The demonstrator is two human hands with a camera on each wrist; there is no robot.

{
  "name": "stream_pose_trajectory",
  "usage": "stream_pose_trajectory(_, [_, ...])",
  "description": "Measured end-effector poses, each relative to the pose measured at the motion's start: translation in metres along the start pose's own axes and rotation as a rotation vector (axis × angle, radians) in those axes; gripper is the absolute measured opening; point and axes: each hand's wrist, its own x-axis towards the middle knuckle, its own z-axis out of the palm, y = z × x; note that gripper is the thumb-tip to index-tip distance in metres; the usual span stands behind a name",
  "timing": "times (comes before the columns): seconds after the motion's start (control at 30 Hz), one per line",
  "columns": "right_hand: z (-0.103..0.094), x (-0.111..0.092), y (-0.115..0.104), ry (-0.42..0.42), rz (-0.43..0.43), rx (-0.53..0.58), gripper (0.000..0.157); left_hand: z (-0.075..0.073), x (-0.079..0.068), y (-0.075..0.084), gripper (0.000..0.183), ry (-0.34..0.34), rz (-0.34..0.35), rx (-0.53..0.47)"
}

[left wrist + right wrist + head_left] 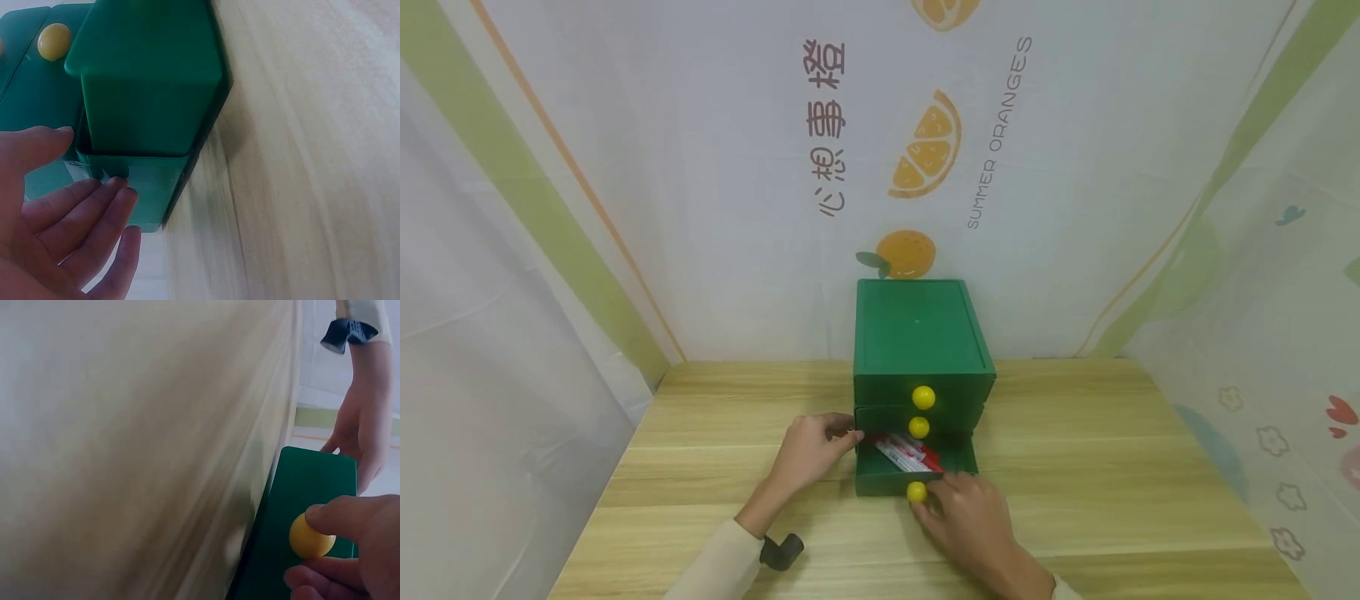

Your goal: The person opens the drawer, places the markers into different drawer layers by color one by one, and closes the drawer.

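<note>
A green three-drawer cabinet (pixel 917 333) with round yellow knobs stands on the wooden table. Its bottom drawer (pixel 880 485) is pulled out, and white-and-red packets (pixel 904 454) lie inside. My right hand (pixel 973 521) pinches the yellow knob (pixel 309 539) of that drawer between thumb and fingers. At the cabinet's left side is my left hand (pixel 811 450), its fingertips against the lower side wall and its thumb by the front edge. In the left wrist view, the left fingers (pixel 81 219) extend loosely along the green side wall (pixel 150 187).
The wooden table (pixel 1097 467) extends to both sides of the cabinet. Behind it hangs a white cloth (pixel 737 208) printed with oranges and lettering. A black wrist camera mount (pixel 782 552) sits at my left wrist.
</note>
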Motion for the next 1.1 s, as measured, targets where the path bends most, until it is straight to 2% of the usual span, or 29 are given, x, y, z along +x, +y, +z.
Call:
stream_pose_trajectory(0.2, [0.007, 0.012, 0.008, 0.026, 0.007, 0.020, 0.029, 0.000, 0.000, 0.000, 0.025, -0.004, 0.014, -0.003])
stream_pose_trajectory(0.47, [0.016, 0.026, 0.017, 0.032, 0.025, 0.015, 0.028, 0.000, 0.000, 0.001, 0.026, -0.008, -0.021, 0.011])
stream_pose_trajectory(0.63, [0.023, 0.032, 0.022, 0.056, 0.031, 0.021, 0.027, 0.001, -0.001, 0.002, 0.027, -0.009, -0.023, 0.007])
stream_pose_trajectory(0.83, [0.025, 0.037, 0.026, 0.051, 0.037, 0.020, 0.027, 0.001, -0.001, 0.002, 0.027, -0.010, -0.007, 0.010])
stream_pose_trajectory(1.1, [0.027, 0.039, 0.029, 0.057, 0.046, 0.016, 0.028, 0.002, 0.000, 0.002, 0.027, -0.003, -0.020, -0.010])
